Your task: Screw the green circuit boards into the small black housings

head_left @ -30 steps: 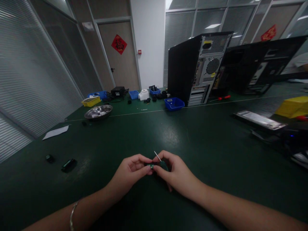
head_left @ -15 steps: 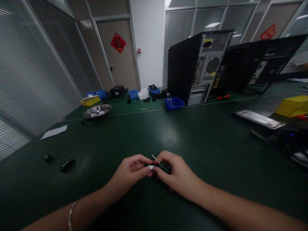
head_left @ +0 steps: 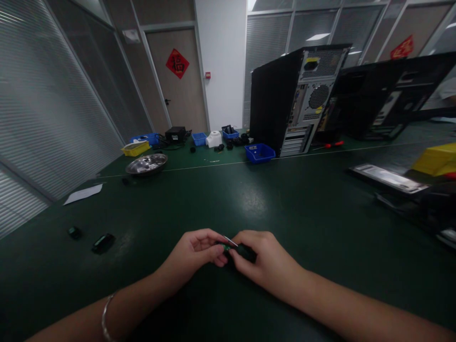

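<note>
Near the front middle of the table, my left hand (head_left: 201,249) pinches a small green circuit board (head_left: 225,247) between thumb and fingers. Close beside it, my right hand (head_left: 261,251) is closed round the dark handle of a screwdriver (head_left: 245,251). The thin metal shaft points up and left, across the far side of the board; whether its tip touches the board I cannot tell. My right thumb tip is at the board's right end. Much of the board is hidden by my fingers.
Two small dark parts, one nearer (head_left: 103,242) and one farther (head_left: 74,232), lie to the left. Behind stand a metal bowl (head_left: 147,165), a blue bin (head_left: 260,153) and a computer tower (head_left: 278,99). At the right are a flat metallic device (head_left: 390,178) and a yellow bin (head_left: 434,160).
The small piece in my left hand has been turned: a pale, shiny face showed before, a green one shows now. The screwdriver shaft has dropped lower and lies flatter over it.
</note>
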Available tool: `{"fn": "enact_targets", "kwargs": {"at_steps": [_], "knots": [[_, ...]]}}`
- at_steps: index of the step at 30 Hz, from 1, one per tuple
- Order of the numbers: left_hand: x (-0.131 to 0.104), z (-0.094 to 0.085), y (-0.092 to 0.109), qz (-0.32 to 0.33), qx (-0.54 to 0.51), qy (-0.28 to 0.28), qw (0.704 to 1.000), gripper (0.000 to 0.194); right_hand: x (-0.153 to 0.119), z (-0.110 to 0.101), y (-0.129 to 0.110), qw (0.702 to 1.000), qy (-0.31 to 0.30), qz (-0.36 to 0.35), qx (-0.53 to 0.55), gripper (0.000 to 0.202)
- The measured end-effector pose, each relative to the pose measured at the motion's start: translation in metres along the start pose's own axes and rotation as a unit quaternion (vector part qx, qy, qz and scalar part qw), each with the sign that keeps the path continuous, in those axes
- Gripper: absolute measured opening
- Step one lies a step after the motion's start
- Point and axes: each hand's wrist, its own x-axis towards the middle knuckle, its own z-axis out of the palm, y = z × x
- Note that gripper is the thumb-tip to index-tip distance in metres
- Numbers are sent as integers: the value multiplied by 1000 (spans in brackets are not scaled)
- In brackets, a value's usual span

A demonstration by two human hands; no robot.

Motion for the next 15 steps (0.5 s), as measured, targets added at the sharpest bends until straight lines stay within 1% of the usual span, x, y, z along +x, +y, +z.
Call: {"fn": "enact_targets", "kwargs": {"at_steps": [5, 10, 15], "knots": [[1, -2, -2, 2, -10, -4, 1000, 17, -2, -1, -1, 1000, -4, -18, -12, 13], [1, -5, -4, 0, -17, -7, 1000, 19, -1, 1, -3, 1000, 18, -16, 1, 13], [0, -3, -3, 5, -18, -5, 1000, 19, 0, 4, -1, 999, 34, -14, 10, 11]]}}
